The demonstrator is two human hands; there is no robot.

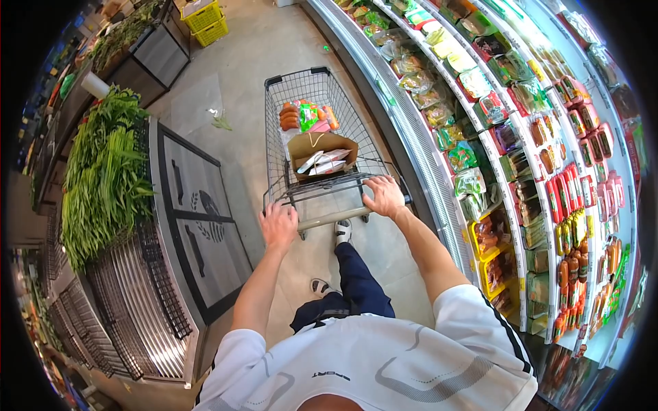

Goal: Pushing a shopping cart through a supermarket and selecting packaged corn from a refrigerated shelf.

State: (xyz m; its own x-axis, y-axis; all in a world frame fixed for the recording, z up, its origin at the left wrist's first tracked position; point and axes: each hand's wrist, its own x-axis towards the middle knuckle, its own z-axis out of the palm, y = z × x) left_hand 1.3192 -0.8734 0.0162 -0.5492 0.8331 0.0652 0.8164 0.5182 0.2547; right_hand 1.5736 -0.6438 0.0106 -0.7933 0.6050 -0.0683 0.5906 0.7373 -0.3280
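Note:
My left hand (278, 224) is closed around the left end of the handlebar (334, 218) of a wire shopping cart (298, 82). At the bar's right end my right hand (384, 195) grips it too. Inside the cart, nearest to me, stands an open brown paper bag (321, 144) holding white packets (329, 160). Beyond the bag lie packaged sausages (289, 118), a green packet (308, 116) and a pink packet (320, 127).
A refrigerated display (411, 133) with packaged foods runs along the right. On the left, leafy green vegetables (110, 174) lie on a produce stand (200, 216). Stacked yellow crates (208, 23) stand ahead, and a clear plastic sheet (198, 103) lies on the floor.

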